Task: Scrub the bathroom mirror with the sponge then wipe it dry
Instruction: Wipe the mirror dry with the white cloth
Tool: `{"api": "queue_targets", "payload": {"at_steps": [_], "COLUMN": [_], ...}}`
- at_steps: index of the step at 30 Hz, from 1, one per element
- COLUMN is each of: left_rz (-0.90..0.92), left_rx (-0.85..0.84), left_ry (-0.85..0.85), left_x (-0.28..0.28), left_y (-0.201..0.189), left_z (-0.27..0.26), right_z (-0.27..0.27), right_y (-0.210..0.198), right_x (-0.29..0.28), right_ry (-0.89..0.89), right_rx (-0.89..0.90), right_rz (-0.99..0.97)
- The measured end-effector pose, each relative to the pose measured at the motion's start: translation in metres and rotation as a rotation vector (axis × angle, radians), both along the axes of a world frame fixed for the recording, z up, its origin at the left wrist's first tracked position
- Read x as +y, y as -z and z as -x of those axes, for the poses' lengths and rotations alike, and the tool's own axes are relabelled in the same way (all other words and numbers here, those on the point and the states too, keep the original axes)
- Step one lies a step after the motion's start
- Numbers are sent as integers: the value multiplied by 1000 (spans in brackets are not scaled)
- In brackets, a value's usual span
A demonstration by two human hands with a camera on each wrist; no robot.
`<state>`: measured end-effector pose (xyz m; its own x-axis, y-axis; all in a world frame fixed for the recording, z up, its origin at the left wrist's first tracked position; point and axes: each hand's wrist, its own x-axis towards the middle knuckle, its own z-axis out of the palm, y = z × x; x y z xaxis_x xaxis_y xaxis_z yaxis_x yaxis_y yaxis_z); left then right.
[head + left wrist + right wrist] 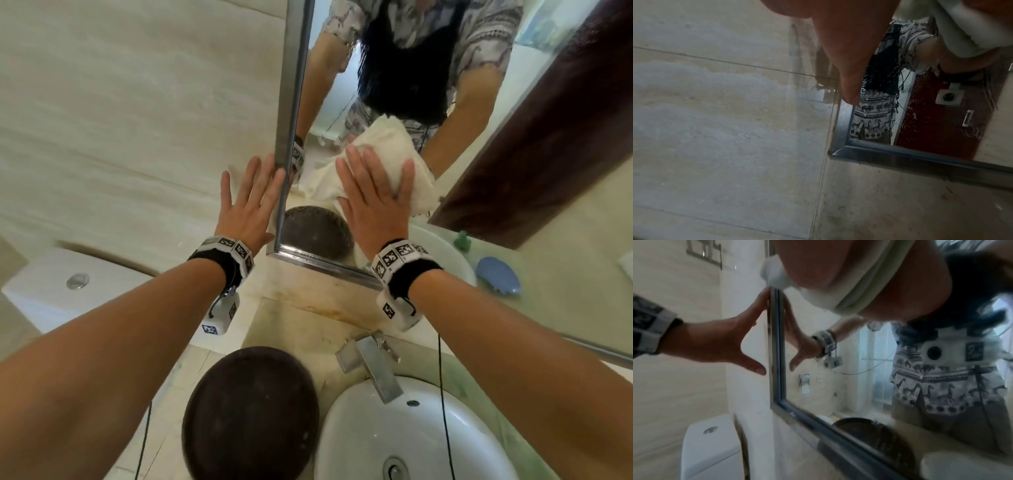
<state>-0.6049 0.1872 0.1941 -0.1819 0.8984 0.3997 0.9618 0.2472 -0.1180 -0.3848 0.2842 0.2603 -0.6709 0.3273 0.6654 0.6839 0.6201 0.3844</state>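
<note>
The mirror (394, 85) is mounted on the tiled wall (137, 120) and is bordered by a metal frame (291, 102). A cream towel (383, 154) is pressed flat against the glass near the lower left corner of the mirror by the right hand (375, 202). The fingers (356, 164) of that hand are spread and nearly straight over the cloth; the towel is pinned by the palm rather than gripped. Folds of the towel are seen beyond the fingertips and to the right of the hand.

The left hand (248, 202) is laid open just left of the right hand, with straight, splayed fingers; nothing is held. Its palm is set against the wall, and its fingertips (764, 293) are shown touching the left edge of the frame. In the left wrist view one finger (851, 81) is seen crossing the frame at that edge.

Below the right hand, a faucet (373, 363) and a white sink (359, 428) are located. Below and between the hands, a dark round bowl (250, 411) is placed on the counter (291, 329). Below the left hand, a white toilet tank (51, 291) is visible. To the right of the right hand, a blue dish (498, 274) is seen in the glass.
</note>
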Motion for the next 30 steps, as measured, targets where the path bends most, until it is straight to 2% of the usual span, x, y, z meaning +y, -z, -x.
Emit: {"api": "queue_targets", "payload": {"at_steps": [4, 9, 13, 17, 19, 24, 28, 30], "left_rz": [-46, -196, -124, -52, -36, -43, -26, -18], "left_rx": [0, -4, 3, -16, -17, -38, -66, -77], "left_ry": [36, 78, 70, 56, 52, 36, 53, 64], "left_x": [10, 15, 13, 13, 13, 11, 12, 12], "left_y": [10, 23, 17, 17, 18, 19, 18, 19], "left_z": [8, 11, 11, 11, 11, 10, 11, 11], "right_z": [27, 54, 37, 24, 8, -86, -170, -184], "right_y": [36, 106, 148, 144, 137, 124, 113, 107], "right_x": [-1, -10, -1, 8, 13, 33, 42, 41], "right_ry": [-23, -124, -200, -274, -262, -125, -49, -33], "right_rx": [21, -200, -353, -434, -500, -736, -695, -671], "right_rz": [29, 31, 94, 120, 60, -8, 23, 24]}}
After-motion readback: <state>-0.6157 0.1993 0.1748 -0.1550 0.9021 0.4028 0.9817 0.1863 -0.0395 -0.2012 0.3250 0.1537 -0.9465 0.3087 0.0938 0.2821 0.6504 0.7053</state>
